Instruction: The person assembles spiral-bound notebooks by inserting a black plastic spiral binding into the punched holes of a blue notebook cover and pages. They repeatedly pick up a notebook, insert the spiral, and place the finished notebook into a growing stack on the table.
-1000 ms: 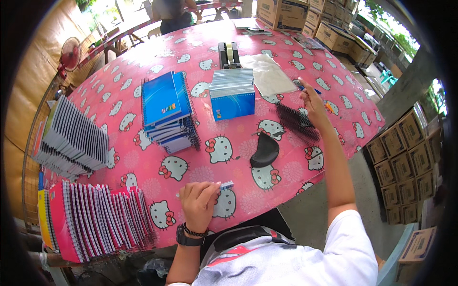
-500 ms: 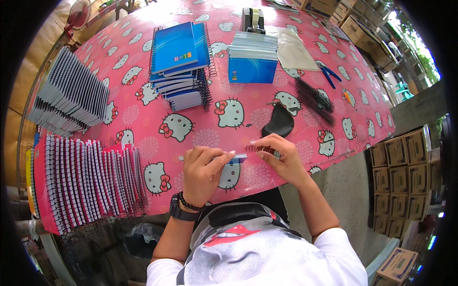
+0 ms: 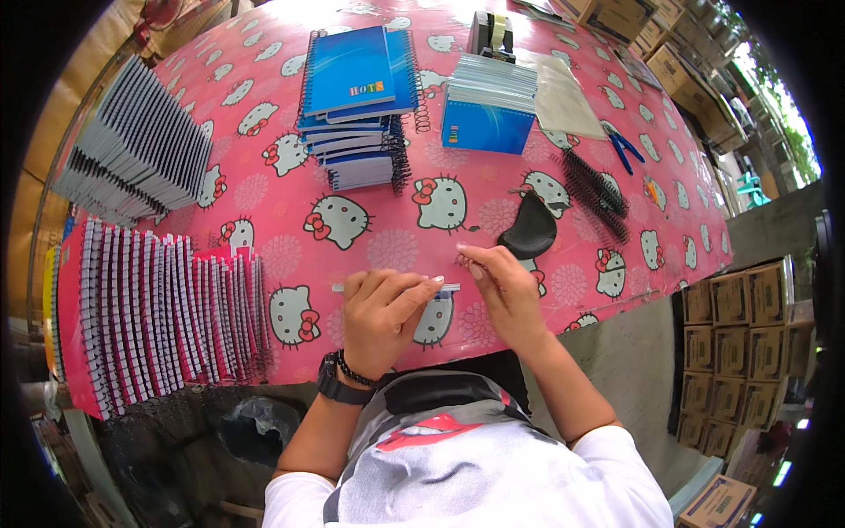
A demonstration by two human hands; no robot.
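Near the table's front edge, my left hand is closed around a thin notebook. The notebook stands on edge, with its pale edge showing on both sides of the hand. Just to the right, my right hand pinches a spiral binding coil. Only a bit of the coil shows at the fingertips; the palm and fingers hide the rest. A small gap separates the two hands. Beyond the right hand lies a black curved pad, with a bundle of black binding coils to its right.
Blue spiral notebooks are piled at the back, beside a block of blue-covered pads and a tape dispenser. Blue-handled pliers lie right. Bound notebooks and pink-covered ones are stacked left on the pink table.
My right hand has turned more upright, and the coil that stuck out to its left is now mostly hidden. The view has shifted slightly. My left hand keeps its grip on the notebook.
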